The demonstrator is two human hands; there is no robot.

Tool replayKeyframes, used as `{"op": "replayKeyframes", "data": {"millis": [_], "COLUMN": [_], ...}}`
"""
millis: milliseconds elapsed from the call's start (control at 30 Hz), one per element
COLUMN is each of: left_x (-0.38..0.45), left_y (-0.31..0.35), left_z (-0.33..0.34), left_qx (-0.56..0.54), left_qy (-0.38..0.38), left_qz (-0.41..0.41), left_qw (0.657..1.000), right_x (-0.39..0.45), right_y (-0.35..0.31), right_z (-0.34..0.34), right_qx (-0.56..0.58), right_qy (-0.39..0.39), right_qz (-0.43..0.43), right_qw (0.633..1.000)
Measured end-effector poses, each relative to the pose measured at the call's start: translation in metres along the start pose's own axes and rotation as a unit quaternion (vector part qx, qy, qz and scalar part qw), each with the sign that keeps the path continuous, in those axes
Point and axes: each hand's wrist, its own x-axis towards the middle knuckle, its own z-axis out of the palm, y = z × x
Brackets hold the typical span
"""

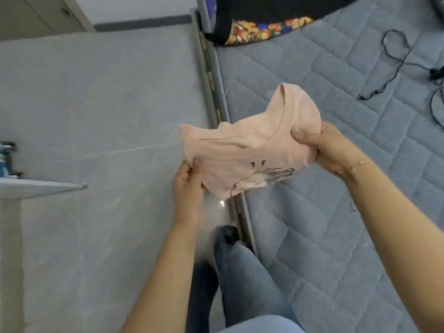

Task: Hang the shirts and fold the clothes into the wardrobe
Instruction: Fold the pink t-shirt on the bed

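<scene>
A folded pale pink shirt (pixel 247 145) with a dark print near its lower edge is held in the air over the edge of the bed. My left hand (pixel 188 188) grips its lower left corner, thumb on top. On the shirt's right side, my right hand (pixel 324 145) grips the cloth with the thumb pressed on top. The neckline points up and to the right.
A grey quilted mattress (pixel 336 212) fills the right side, with a black garment with a colourful print (pixel 264 27) at its far end and black cables (pixel 396 63) at the right. Grey tiled floor (pixel 96 116) lies left. A wardrobe corner (pixel 36 15) shows top left.
</scene>
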Motion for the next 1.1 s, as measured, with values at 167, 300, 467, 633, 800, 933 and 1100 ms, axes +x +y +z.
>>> {"op": "replayKeyframes", "data": {"millis": [167,300,467,633,800,933,1100], "left_x": [-0.055,-0.102,-0.178,-0.244,-0.305,-0.347,-0.41], "left_y": [0.148,0.266,0.399,0.509,0.59,0.64,0.692], "left_z": [-0.081,-0.151,-0.235,-0.313,-0.37,-0.4,-0.441], "left_qx": [0.045,0.055,0.034,-0.002,-0.006,0.047,0.072], "left_qy": [0.003,0.065,0.143,0.259,0.336,0.39,0.472], "left_qz": [0.152,0.254,0.377,0.434,0.498,0.529,0.554], "left_qw": [0.987,0.964,0.914,0.863,0.799,0.752,0.682], "right_x": [-0.058,-0.1,-0.153,-0.201,-0.223,-0.238,-0.284], "right_y": [-0.089,-0.17,-0.259,-0.326,-0.371,-0.398,-0.421], "right_z": [0.145,0.267,0.426,0.576,0.707,0.799,0.913], "right_qx": [-0.006,-0.04,-0.056,-0.057,-0.035,0.006,0.047], "right_qy": [-0.067,-0.14,-0.276,-0.396,-0.489,-0.571,-0.673], "right_qz": [-0.111,-0.195,-0.26,-0.317,-0.367,-0.371,-0.34], "right_qw": [0.992,0.97,0.924,0.86,0.79,0.732,0.655]}}
